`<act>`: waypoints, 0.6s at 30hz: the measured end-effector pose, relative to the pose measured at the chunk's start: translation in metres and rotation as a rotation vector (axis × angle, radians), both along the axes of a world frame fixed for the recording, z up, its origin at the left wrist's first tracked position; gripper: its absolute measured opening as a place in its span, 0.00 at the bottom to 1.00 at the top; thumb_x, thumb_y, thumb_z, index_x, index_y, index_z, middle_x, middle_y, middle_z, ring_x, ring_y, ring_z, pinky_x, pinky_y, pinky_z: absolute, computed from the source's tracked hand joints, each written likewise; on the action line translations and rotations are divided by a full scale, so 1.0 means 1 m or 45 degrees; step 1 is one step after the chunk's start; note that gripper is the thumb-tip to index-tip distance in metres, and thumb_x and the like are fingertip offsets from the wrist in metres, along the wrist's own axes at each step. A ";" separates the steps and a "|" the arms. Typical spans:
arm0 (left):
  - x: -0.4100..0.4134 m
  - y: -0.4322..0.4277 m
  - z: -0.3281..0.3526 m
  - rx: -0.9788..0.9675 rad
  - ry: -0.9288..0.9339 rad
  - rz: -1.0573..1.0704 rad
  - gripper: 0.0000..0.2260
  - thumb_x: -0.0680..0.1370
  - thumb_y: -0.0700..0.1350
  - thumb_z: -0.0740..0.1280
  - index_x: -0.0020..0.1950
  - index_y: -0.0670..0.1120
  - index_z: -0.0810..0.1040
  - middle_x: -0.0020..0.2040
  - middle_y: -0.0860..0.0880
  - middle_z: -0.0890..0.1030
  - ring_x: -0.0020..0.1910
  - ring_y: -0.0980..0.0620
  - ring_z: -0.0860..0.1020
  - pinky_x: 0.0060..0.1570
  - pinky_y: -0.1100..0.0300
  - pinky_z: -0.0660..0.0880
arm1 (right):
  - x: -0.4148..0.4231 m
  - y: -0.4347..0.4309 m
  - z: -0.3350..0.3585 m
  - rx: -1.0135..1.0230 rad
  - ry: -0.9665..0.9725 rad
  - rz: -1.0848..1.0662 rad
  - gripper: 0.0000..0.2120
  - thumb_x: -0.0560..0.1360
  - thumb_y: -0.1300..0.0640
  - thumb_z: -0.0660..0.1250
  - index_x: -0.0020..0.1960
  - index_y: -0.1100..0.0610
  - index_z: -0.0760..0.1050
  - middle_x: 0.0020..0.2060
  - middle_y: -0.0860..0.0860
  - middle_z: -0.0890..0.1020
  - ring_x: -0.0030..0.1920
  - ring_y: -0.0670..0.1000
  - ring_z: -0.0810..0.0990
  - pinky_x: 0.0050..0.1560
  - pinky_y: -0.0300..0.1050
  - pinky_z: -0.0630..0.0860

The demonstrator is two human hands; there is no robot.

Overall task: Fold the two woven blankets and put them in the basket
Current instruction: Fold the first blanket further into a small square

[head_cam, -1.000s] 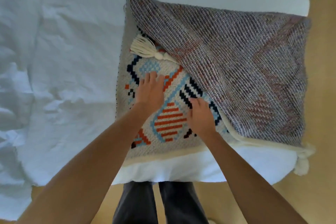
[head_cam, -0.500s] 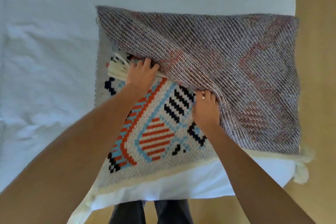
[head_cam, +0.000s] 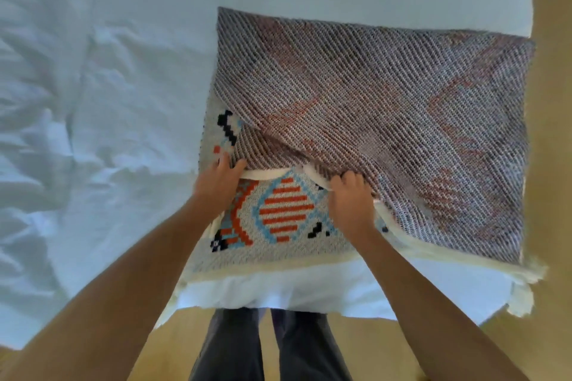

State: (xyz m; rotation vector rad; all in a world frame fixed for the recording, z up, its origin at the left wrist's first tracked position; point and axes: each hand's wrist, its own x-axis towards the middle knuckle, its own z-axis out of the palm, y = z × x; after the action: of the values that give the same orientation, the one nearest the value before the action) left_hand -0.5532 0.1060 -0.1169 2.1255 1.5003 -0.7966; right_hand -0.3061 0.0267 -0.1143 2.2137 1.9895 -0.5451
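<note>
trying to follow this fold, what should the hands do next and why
Likely pull the flap of the blanket toward its near border and lay it flat: the left hand and right hand both pinch its cream edge, and the patterned face lies uncovered.

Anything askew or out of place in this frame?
Yes: the blanket is folded askew; its cream edge, gripped by the left hand and right hand, runs diagonally across the patterned face. The sheet is rumpled at left.
</note>
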 end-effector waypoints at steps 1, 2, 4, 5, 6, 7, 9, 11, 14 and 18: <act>-0.010 -0.011 0.005 -0.020 0.016 0.008 0.24 0.76 0.52 0.66 0.68 0.48 0.60 0.67 0.40 0.63 0.62 0.40 0.72 0.57 0.47 0.74 | -0.006 -0.010 0.001 0.025 0.027 0.008 0.08 0.69 0.60 0.61 0.44 0.63 0.76 0.39 0.59 0.77 0.40 0.58 0.76 0.40 0.52 0.76; -0.021 -0.021 0.010 -0.032 0.036 0.009 0.24 0.77 0.52 0.65 0.68 0.47 0.61 0.67 0.40 0.64 0.61 0.40 0.73 0.55 0.47 0.75 | -0.012 -0.021 0.000 0.054 0.044 0.027 0.08 0.69 0.59 0.60 0.42 0.63 0.76 0.38 0.58 0.76 0.38 0.58 0.76 0.38 0.51 0.76; -0.043 -0.043 0.017 -0.058 0.089 0.022 0.20 0.78 0.49 0.64 0.68 0.46 0.64 0.65 0.40 0.65 0.57 0.41 0.74 0.53 0.48 0.76 | -0.024 -0.041 -0.002 0.089 0.066 0.070 0.12 0.70 0.56 0.55 0.41 0.61 0.75 0.37 0.56 0.76 0.38 0.57 0.76 0.38 0.50 0.75; -0.053 -0.055 0.020 -0.084 0.130 0.026 0.19 0.78 0.46 0.63 0.68 0.47 0.64 0.64 0.40 0.66 0.56 0.42 0.75 0.51 0.49 0.76 | -0.030 -0.052 -0.003 0.100 0.090 0.075 0.14 0.70 0.55 0.52 0.40 0.61 0.74 0.37 0.55 0.76 0.37 0.56 0.75 0.37 0.49 0.75; -0.063 -0.068 0.021 -0.117 0.176 0.022 0.20 0.78 0.44 0.63 0.69 0.47 0.63 0.63 0.41 0.66 0.55 0.42 0.75 0.50 0.51 0.76 | -0.037 -0.063 -0.004 0.105 0.129 0.072 0.14 0.70 0.55 0.51 0.39 0.60 0.73 0.36 0.55 0.75 0.36 0.56 0.74 0.37 0.49 0.74; -0.071 -0.082 0.024 -0.157 0.217 0.014 0.20 0.78 0.42 0.62 0.69 0.47 0.63 0.63 0.41 0.66 0.53 0.43 0.76 0.49 0.52 0.76 | -0.043 -0.074 -0.004 0.096 0.166 0.069 0.14 0.70 0.56 0.51 0.37 0.60 0.72 0.34 0.54 0.75 0.36 0.55 0.74 0.37 0.49 0.74; -0.081 -0.107 0.025 -0.212 0.251 0.004 0.21 0.78 0.41 0.61 0.70 0.48 0.63 0.62 0.42 0.66 0.52 0.44 0.77 0.48 0.53 0.75 | -0.052 -0.094 -0.005 0.071 0.184 0.081 0.12 0.69 0.56 0.51 0.36 0.60 0.71 0.33 0.54 0.73 0.35 0.55 0.73 0.36 0.50 0.74; -0.083 -0.125 0.024 -0.219 0.246 0.038 0.20 0.78 0.41 0.61 0.69 0.48 0.63 0.62 0.43 0.66 0.51 0.44 0.77 0.47 0.54 0.75 | -0.056 -0.106 -0.006 0.016 0.152 0.113 0.11 0.69 0.56 0.52 0.36 0.60 0.70 0.34 0.55 0.73 0.36 0.56 0.73 0.37 0.51 0.74; -0.079 -0.137 0.018 -0.125 0.224 0.073 0.22 0.76 0.41 0.62 0.69 0.47 0.62 0.62 0.43 0.66 0.53 0.44 0.74 0.47 0.53 0.75 | -0.055 -0.108 -0.011 -0.034 0.031 0.180 0.04 0.68 0.59 0.60 0.40 0.59 0.71 0.37 0.56 0.74 0.38 0.58 0.73 0.39 0.51 0.74; -0.069 -0.143 0.010 -0.080 0.172 0.137 0.22 0.75 0.41 0.63 0.68 0.47 0.60 0.64 0.42 0.63 0.54 0.43 0.72 0.48 0.52 0.75 | -0.057 -0.105 -0.015 -0.058 -0.091 0.241 0.15 0.58 0.66 0.74 0.42 0.59 0.73 0.38 0.56 0.75 0.38 0.58 0.74 0.37 0.51 0.73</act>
State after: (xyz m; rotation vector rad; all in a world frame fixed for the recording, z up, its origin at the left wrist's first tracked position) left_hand -0.6218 -0.0375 -0.1068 1.9621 1.6205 -0.9512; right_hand -0.3631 -0.0780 -0.1290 1.9622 2.0985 -0.4761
